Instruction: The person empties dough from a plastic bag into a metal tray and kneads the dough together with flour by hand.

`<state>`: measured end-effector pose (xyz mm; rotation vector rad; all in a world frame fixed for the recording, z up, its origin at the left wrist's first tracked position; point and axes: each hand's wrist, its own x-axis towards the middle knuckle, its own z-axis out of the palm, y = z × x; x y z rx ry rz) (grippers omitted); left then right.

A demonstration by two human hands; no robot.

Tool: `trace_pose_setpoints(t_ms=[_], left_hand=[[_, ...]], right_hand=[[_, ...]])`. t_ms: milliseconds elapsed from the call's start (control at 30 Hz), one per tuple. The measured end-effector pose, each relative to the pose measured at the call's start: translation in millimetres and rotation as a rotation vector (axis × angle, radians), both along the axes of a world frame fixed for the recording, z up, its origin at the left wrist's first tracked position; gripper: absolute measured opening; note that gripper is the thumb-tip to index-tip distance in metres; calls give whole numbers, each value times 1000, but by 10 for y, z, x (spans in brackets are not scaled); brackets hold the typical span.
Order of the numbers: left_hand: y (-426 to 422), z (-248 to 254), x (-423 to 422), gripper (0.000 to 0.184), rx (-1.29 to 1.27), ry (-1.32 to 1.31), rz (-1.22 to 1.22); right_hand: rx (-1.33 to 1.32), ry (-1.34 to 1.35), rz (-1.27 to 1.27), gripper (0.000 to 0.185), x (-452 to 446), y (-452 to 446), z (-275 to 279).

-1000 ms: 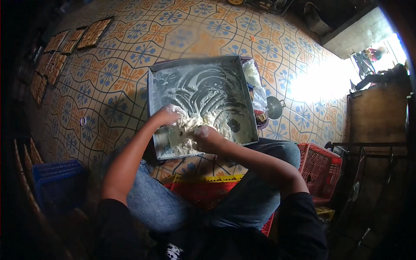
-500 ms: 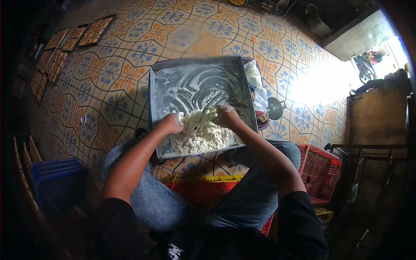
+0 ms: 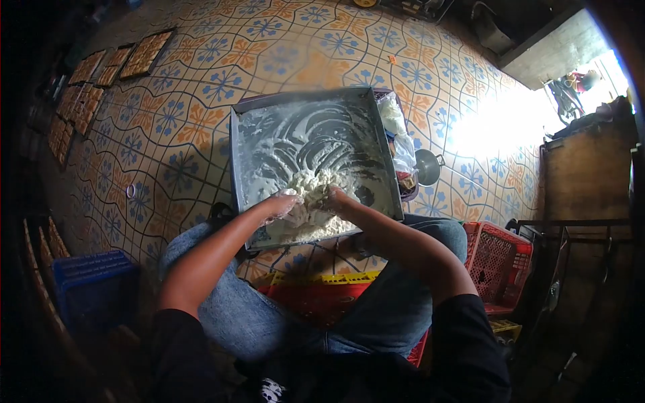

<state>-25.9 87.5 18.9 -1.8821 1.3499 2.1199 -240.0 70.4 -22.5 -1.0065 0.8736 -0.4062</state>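
Observation:
A lump of rough, pale, sticky dough (image 3: pixel 310 183) lies in the near half of a square metal tray (image 3: pixel 236 154). Looser dough and flour spread below it toward the near rim, and white smears curve over the tray's floor beyond. My left hand (image 3: pixel 283 203), coated in flour, grips the dough's left side with curled fingers. On the other side my right hand (image 3: pixel 332 197) is closed into the dough, its fingertips partly buried. Only a short stretch of dough separates the two hands.
Plastic bags (image 3: pixel 402 149) and a metal pan (image 3: pixel 428 166) lie right of the tray. A red crate (image 3: pixel 498 269) stands at the right, a blue crate (image 3: pixel 94 279) at the left. Filled trays (image 3: pixel 149 52) rest on the tiled floor at far left.
Both hands have come nearer to my body and closer together. The dough between them is gathered into a more compact heap, and its right part has moved inward.

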Motion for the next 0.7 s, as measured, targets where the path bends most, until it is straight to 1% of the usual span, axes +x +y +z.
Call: trace_pose_setpoints(t_ms=[67, 100, 200, 233, 267, 300, 333, 400, 433, 467, 533, 600, 633, 667, 700], left_hand=[[-54, 392, -82, 38, 51, 26, -22], [-58, 439, -70, 35, -21, 37, -96], [-70, 609, -6, 36, -240, 79, -285], [-69, 750, 16, 38, -310, 96, -328], [-79, 817, 41, 41, -381, 112, -369], [-151, 704, 145, 40, -623, 73, -641], [-182, 790, 157, 39, -545, 15, -627], [-220, 1055, 185, 38, -385, -103, -597], [-282, 881, 285, 35, -683, -147, -836], [-302, 712, 371, 34, -634, -192, -794], [-318, 700, 397, 34, -537, -279, -712], [-258, 478, 482, 33, -588, -332, -552], [-211, 367, 521, 34, -612, -358, -470], [-191, 259, 558, 35, -635, -385, -387], [-192, 386, 522, 37, -614, -390, -369]], right_hand=[[-133, 43, 79, 20, -45, -69, 151], [-138, 5, 90, 22, -75, -109, 295], [-898, 263, 254, 29, -123, -221, 558], [-911, 367, 225, 40, -103, -208, 484], [-968, 397, 290, 42, -166, -183, 429], [-1024, 425, 357, 43, -132, -128, 896], [-1080, 452, 423, 45, -94, -65, 1273], [-1020, 350, 397, 44, 23, 136, 1514], [-1053, 338, 446, 42, 81, 211, 1610], [-971, 417, 583, 39, 107, 229, 1727], [-1197, 361, 579, 41, 136, 247, 1595], [-1151, 422, 544, 40, 110, 185, 1499], [-1129, 451, 529, 39, 123, 131, 1550], [-1137, 555, 500, 27, 85, 65, 1618], [-1193, 655, 515, 22, 37, -27, 1493]])
